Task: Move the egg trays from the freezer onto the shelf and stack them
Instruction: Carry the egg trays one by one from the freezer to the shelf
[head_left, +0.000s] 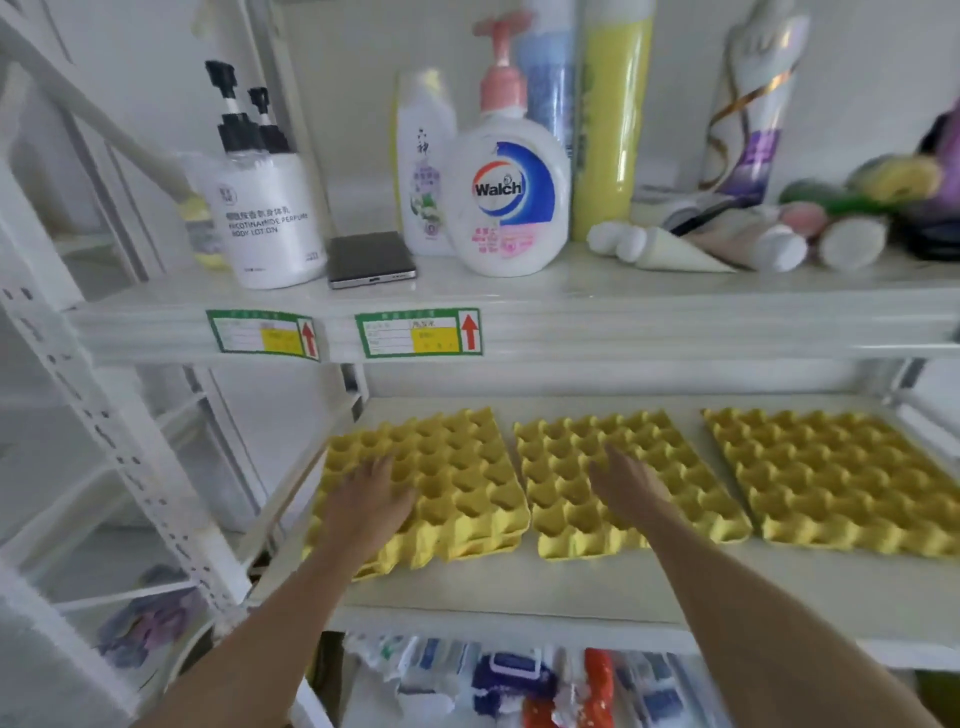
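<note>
While my left hand (369, 499) lies flat and open on the left tray pile (457, 488), my right hand (631, 486) rests open on the middle tray (675, 467), gripping nothing. Lifting it carelessly could skew the stack. A third tray (841, 467) sits further right; the shelf above (571, 322) hangs low.
</note>
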